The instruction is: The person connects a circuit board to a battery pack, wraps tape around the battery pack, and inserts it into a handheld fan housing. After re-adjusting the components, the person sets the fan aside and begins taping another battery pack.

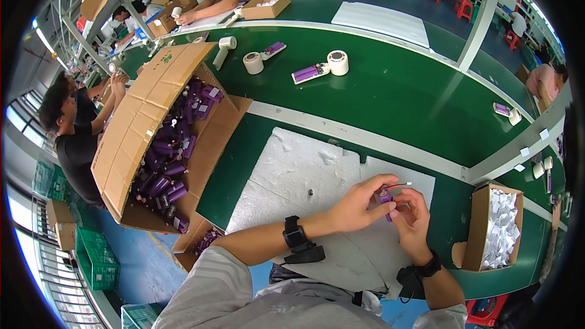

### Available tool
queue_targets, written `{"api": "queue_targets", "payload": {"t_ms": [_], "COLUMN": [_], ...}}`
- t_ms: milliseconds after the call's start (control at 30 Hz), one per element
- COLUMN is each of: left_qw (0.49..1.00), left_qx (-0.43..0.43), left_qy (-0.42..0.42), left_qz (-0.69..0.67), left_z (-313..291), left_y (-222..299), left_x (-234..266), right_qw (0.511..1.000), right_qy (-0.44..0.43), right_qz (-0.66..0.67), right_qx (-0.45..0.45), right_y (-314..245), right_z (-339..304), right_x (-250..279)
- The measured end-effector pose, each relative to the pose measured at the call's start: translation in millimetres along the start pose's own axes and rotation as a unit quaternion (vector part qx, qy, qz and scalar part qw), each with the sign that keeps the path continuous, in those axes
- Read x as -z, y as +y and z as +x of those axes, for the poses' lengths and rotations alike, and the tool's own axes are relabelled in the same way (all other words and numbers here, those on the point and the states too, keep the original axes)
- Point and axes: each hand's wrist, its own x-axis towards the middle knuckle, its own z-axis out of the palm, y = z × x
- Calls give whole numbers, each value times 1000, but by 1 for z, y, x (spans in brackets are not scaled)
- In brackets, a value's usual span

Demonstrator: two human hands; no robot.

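A small purple battery pack [386, 197] with red and black wires ending in a white connector is held up between my two hands, over a white foam sheet [286, 176]. My left hand [361, 206] pinches it between thumb and fingers from the left. From the right, my right hand [414, 216] closes on the pack's lower end, with its fingers curled near the wires. Part of the pack is covered by my fingers. Both wrists wear black bands.
On my left, a tilted cardboard box [131, 140] holds many purple battery packs [177, 146]. A smaller box of white pieces [503, 225] stands at the right. Beyond a metal rail, white device parts [337, 63] with purple packs lie on the green bench [402, 103]. Other people work around.
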Motion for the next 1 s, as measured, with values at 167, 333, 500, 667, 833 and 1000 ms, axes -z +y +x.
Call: {"api": "queue_targets", "payload": {"t_ms": [167,333,500,667,833,1000], "left_qw": [999,999,999,998,1000,998], "left_qx": [-38,-37,-40,-40,-10,9], "left_qy": [22,18,28,31,7,19], "left_qz": [27,18,3,-25,-28,-64], "left_z": [1,2,2,3,3,5], "left_y": [2,5,2,1,-3,-2], "left_x": [-1,1,1,0,5,3], "right_qw": [1000,1000,1000,1000,999,999], "right_qy": [2,-2,-5,-3,-3,-4], "right_qz": [6,4,-11,-20,-34,-44], "right_qx": [-7,-9,3,10,18,24], "right_y": [-1,0,5,2,4,3], "right_z": [-1,0,-2,1,1,1], "right_x": [1,0,1,0,1,2]}}
